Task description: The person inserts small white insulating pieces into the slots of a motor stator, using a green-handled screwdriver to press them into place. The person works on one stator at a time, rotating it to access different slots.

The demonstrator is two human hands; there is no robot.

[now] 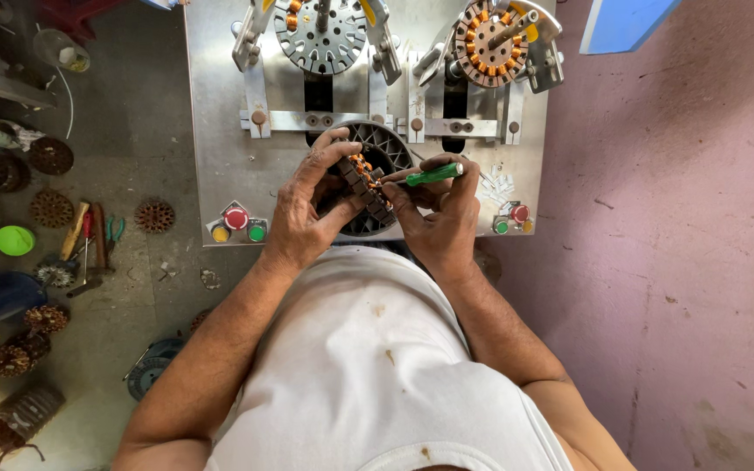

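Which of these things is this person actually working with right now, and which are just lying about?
In hand:
- round grey stator core with copper windings, held by left hand
- green-handled screwdriver, in right hand

Lying about:
- wooden-handled tools on the floor
- round green lid
- loose wound stators
- red and green buttons

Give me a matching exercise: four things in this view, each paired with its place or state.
Things:
1. left hand
2. right hand
3. wound stator
4. green lid

Places or states:
A. mounted on the machine, top right
B. lying on the floor, far left
C. holding a green-handled tool
D. gripping the dark stator core

Pairs: 1-D, 2-C, 3-A, 4-B
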